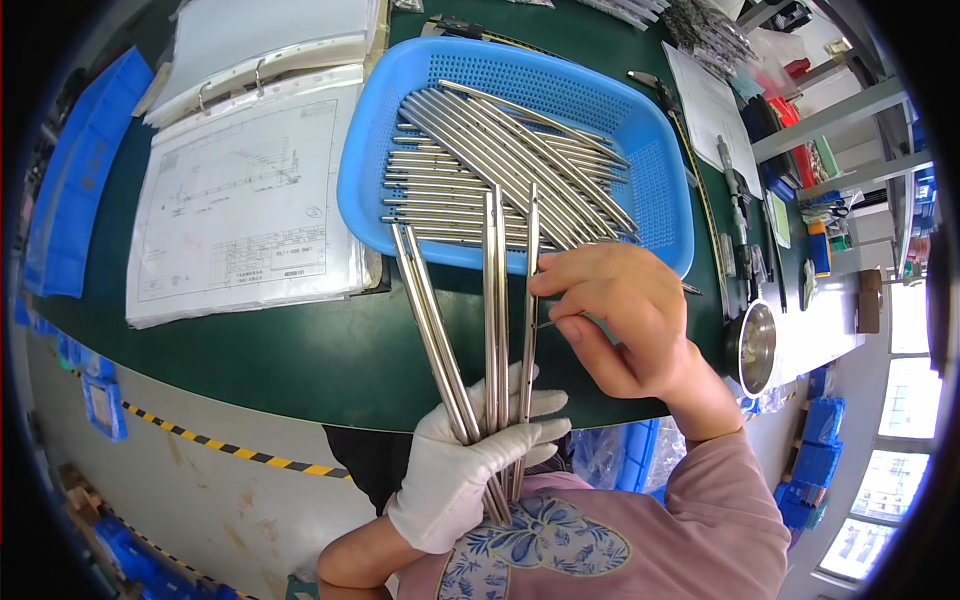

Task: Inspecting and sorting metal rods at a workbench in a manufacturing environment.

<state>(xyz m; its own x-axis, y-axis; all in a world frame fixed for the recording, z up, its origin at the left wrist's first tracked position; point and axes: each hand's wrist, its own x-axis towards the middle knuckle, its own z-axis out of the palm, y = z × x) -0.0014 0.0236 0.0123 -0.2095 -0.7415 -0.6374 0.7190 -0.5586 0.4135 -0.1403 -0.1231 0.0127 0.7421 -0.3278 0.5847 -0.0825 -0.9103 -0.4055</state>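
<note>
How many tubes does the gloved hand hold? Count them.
5, fanned from the left hand: two tubes leaning left, two upright, one at the right hand. Others may be hidden.

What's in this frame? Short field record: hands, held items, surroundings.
left hand: white glove, grips a fanned bundle of metal tubes
right hand: bare, pinches a thin pin against one tube
basket: blue, perforated, holds more tubes
bench: dark green top
binder: open, drawing sheet, left of basket
bowl: small, metal, at right
</note>
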